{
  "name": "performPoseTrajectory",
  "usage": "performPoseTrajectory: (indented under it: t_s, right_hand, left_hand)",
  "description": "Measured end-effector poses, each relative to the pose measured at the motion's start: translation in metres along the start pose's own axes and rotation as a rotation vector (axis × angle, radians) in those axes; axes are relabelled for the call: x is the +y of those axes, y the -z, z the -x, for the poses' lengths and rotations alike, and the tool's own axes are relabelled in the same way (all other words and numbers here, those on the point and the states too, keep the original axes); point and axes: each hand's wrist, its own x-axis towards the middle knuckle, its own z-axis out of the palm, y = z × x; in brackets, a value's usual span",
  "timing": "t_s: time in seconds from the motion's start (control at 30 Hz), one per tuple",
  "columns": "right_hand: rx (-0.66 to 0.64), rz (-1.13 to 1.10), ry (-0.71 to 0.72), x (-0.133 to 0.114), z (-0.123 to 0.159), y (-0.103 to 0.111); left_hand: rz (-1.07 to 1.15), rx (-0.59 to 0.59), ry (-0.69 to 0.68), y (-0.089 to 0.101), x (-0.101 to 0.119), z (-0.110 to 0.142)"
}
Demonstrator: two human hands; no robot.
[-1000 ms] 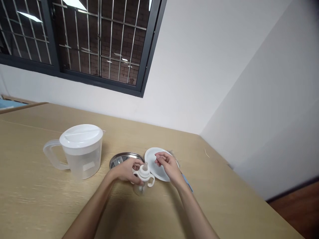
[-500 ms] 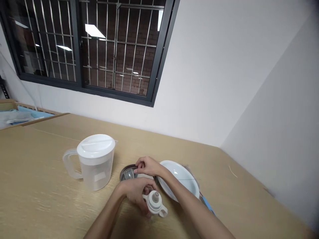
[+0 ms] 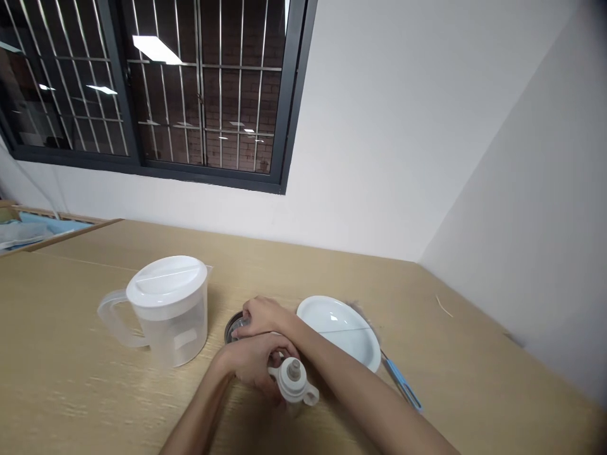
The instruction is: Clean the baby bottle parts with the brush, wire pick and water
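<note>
My left hand (image 3: 258,363) is wrapped round a baby bottle (image 3: 293,384) with a white collar, side handles and a pale nipple on top. The bottle stands upright, its lower body partly hidden by the fingers. My right arm crosses over from the right, and my right hand (image 3: 262,318) lies just beyond the left one. Its fingers are curled on a small clear plastic cap (image 3: 241,325), which sits in a round dark-rimmed dish (image 3: 228,330). Most of the cap and dish is covered by my hands.
A clear pitcher (image 3: 173,322) with a white lid stands on the left. Right of my hands lies a white oval plate (image 3: 348,332), with a blue-handled tool (image 3: 402,382) beside it. A box with blue lining (image 3: 57,222) is at the far left. The wall and window rise behind the table.
My right hand has moved slightly left and down, its fingers closing over the clear cap. The left hand keeps hold of the bottle. The view has shifted a little.
</note>
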Motion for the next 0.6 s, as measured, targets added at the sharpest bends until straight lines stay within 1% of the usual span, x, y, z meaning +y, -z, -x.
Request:
performPoseTrajectory:
  t_s: [0.2,0.33,0.47,0.53,0.6]
  right_hand:
    - [0.039,-0.123,0.059,0.007,-0.001,-0.005]
    - [0.104,-0.241,0.103,0.009,0.001,-0.001]
    - [0.253,-0.383,0.089,0.021,0.010,0.017]
    - [0.301,-0.452,0.075,0.029,0.020,0.031]
    - [0.301,-0.525,0.076,0.036,0.037,0.047]
  left_hand:
    - [-0.004,0.018,-0.007,0.000,0.003,0.002]
    - [0.028,0.024,-0.012,-0.002,-0.001,0.000]
    - [0.126,-0.012,-0.052,-0.005,-0.002,0.000]
    - [0.132,0.009,-0.059,-0.005,0.000,0.000]
    - [0.099,0.052,-0.037,-0.004,0.003,0.001]
